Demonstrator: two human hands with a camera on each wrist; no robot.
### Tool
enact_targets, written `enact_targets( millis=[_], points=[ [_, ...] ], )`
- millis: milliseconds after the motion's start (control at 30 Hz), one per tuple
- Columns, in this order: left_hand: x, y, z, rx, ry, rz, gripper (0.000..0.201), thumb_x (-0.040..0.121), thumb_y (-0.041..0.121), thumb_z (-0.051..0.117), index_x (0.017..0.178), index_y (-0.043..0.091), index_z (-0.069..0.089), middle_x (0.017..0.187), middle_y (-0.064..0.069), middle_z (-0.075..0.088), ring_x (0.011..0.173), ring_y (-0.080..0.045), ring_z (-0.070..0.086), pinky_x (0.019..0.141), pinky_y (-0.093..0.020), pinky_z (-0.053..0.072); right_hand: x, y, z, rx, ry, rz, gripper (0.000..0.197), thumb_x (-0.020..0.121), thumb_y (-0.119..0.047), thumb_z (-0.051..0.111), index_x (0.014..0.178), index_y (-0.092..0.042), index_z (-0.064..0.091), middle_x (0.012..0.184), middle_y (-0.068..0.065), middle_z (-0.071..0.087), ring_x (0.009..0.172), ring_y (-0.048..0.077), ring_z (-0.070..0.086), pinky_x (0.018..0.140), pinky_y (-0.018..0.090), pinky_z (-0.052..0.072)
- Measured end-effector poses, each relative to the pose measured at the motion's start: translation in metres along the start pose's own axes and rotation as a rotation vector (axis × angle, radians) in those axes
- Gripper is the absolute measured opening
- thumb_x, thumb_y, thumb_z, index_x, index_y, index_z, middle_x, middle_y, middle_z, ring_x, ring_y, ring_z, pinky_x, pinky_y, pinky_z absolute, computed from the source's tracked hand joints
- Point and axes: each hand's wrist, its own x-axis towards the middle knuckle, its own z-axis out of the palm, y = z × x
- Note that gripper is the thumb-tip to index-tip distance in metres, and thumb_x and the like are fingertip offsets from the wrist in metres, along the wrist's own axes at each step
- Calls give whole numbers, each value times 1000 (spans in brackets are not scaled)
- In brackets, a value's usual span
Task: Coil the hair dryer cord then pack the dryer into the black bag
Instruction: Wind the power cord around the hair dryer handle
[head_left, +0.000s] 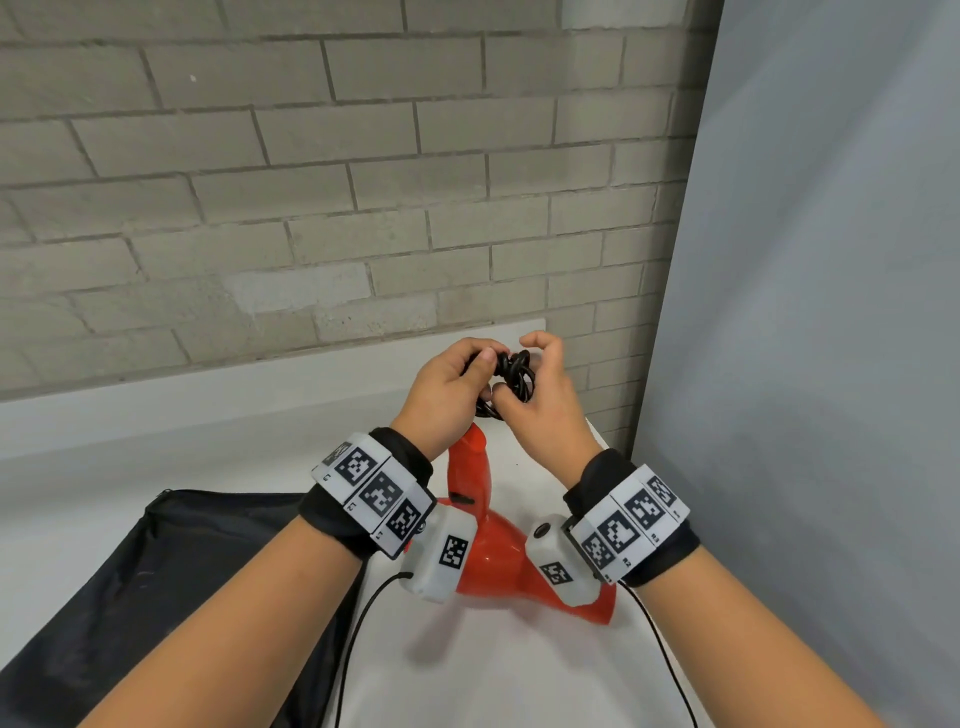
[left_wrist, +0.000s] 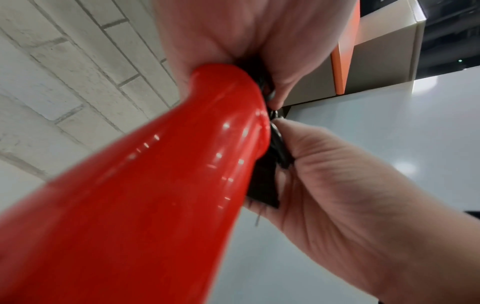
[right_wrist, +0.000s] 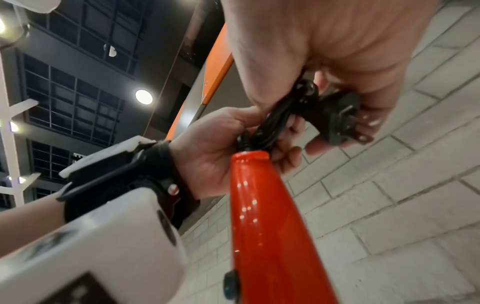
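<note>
Both hands are raised over the white table (head_left: 249, 457), close together around a small bundle of coiled black cord (head_left: 514, 375). My left hand (head_left: 480, 364) grips the bundle from the left, thumb on top. My right hand (head_left: 522, 371) holds it from the right; in the right wrist view its fingers curl round the plug (right_wrist: 335, 120) and the cord loops (right_wrist: 270, 125). The red hair dryer (head_left: 491, 551) is below the wrists, its handle (head_left: 472, 462) pointing up at the hands. The black bag (head_left: 156, 582) lies flat at the lower left.
A grey brick wall (head_left: 311, 182) runs along the far edge of the table. A pale grey panel (head_left: 821, 312) stands at the right. Thin black wrist-camera cables (head_left: 358, 634) hang down over the near table edge.
</note>
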Motion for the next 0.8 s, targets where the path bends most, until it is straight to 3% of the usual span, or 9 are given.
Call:
enact_targets(
  millis=[100,200,300,367,433,500,600,700,800],
  points=[
    [0,-1,-3,-4,5,-18,20,95,15,39,94,16,59,66,0,52,48,3,48,56,-14,43,0,0,-9,-84,-147,-23,26,88,-16,55,110,-12,41,76,-8,55,71,8,54,69,31,48],
    [0,-1,-10,-10,21,-44,19,95,16,40,97,14,59,72,1,54,47,4,48,50,-10,39,-3,5,-23,-114,-311,-37,31,87,-28,49,114,-12,44,65,-1,43,61,8,41,61,25,34],
    [-2,-1,-13,-2,13,-49,18,95,14,41,98,12,58,74,3,54,46,4,49,48,-8,39,-3,9,-35,-228,-386,-24,29,90,-23,46,118,-15,47,71,13,47,68,19,42,66,28,35],
    [-2,1,-14,0,11,-48,17,94,13,41,98,12,58,74,4,54,46,5,50,48,-7,40,0,7,-41,-325,-385,-24,22,93,-13,47,114,-11,53,82,17,59,75,20,49,69,21,38],
    [-3,2,-13,0,10,-52,16,94,13,41,99,12,57,72,5,53,45,5,51,48,-6,39,5,2,-46,-432,-356,-56,20,93,-10,46,109,-6,58,89,7,62,78,14,50,68,11,36],
    [-2,3,-14,13,-11,-55,14,94,13,42,98,13,56,76,6,54,47,6,53,50,-6,40,9,-4,-50,-546,-314,-112,21,93,-12,46,107,-8,61,89,-2,59,82,12,47,75,18,36],
    [-2,5,-17,57,-77,-53,10,93,14,45,94,19,53,86,6,56,51,6,56,55,-6,44,14,-9,-52,-695,-232,-186,20,92,-17,49,107,-13,62,102,0,64,97,20,47,87,30,37],
    [-3,10,-19,75,-161,-96,11,94,17,42,101,21,50,90,5,57,53,9,56,56,-5,43,15,-12,-52,-817,-142,-269,19,92,-21,49,105,-18,62,105,-3,66,86,17,38,80,26,30],
    [-4,16,-19,14,-235,-143,22,96,15,38,114,23,48,94,4,60,56,10,58,54,-4,41,16,-16,-50,-863,-102,-321,17,91,-21,50,104,-19,61,103,-4,65,84,17,38,81,28,31]
  ],
)
